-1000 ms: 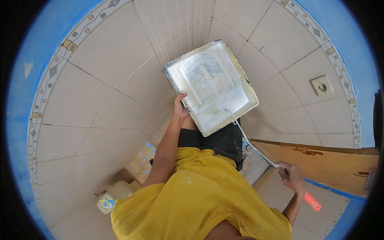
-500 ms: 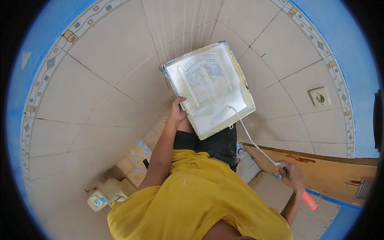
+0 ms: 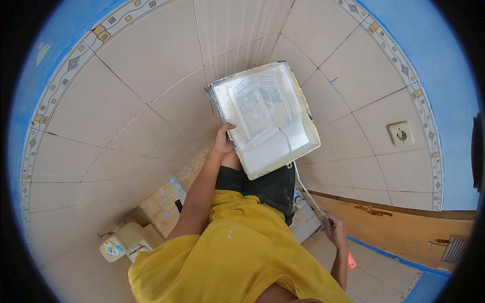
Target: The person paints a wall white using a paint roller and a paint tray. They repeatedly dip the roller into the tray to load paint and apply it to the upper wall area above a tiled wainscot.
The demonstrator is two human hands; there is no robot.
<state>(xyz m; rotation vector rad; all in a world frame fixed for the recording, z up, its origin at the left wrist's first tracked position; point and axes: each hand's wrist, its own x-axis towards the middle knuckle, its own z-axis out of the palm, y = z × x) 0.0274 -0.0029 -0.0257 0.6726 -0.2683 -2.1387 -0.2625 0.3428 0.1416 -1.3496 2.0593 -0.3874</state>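
Note:
My left hand (image 3: pixel 224 139) is closed on the left edge of a white paint tray (image 3: pixel 254 170), thumb over the rim. The tray is tilted, with ribs and wet white paint inside and yellowish dried paint around its rim. Down to the right, my right hand (image 3: pixel 334 229) is closed on a paint roller (image 3: pixel 299 180). Its thin, paint-coated wire frame reaches into the tray, and a red handle end shows below the hand. The white roller head lies across the tray, hard to tell from the paint.
Beige tiled walls meet in a corner beyond the tray. A socket (image 3: pixel 400 134) is on the right wall, above a wooden door (image 3: pixel 394 222). A toilet (image 3: pixel 126 242) stands at lower left. The floor beside it (image 3: pixel 169 194) has blue paint spots.
My right hand has moved left and down toward my body. The roller end has shifted left and slightly up within the tray. My left hand still holds the tray.

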